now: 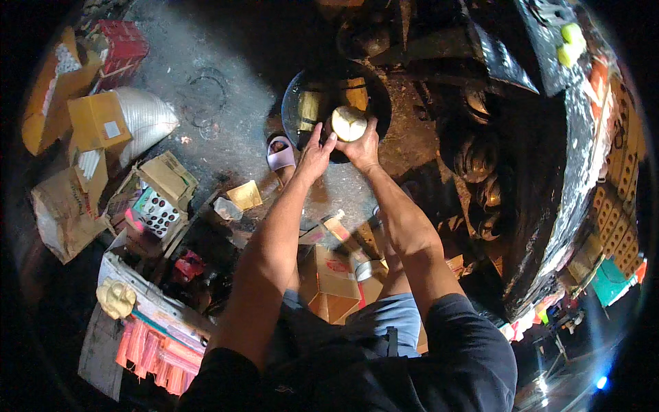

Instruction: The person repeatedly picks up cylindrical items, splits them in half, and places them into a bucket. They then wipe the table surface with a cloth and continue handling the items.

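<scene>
A round, pale gold-and-white piece like a shiny-topped tin (349, 123) is held up over a dark round basin (290, 88). My right hand (364, 145) curls round its lower right side, with the fingers partly hidden behind it. From the lower left, my left hand (316, 156) rests its fingertips and thumb against its edge. Inside the basin, a yellowish block (309, 108) lies at the left and an orange-brown block (357, 93) at the back right. The exact kind of the round piece is hard to make out.
Open cardboard boxes (322, 278) sit between my legs. On the left are a white sack (144, 117), a yellow-brown carton (99, 122) and a red crate (123, 47). Dark metal pots (477, 156) line the right, beneath a long sooty counter edge (570, 185). My sandalled foot (280, 152) is beside the basin.
</scene>
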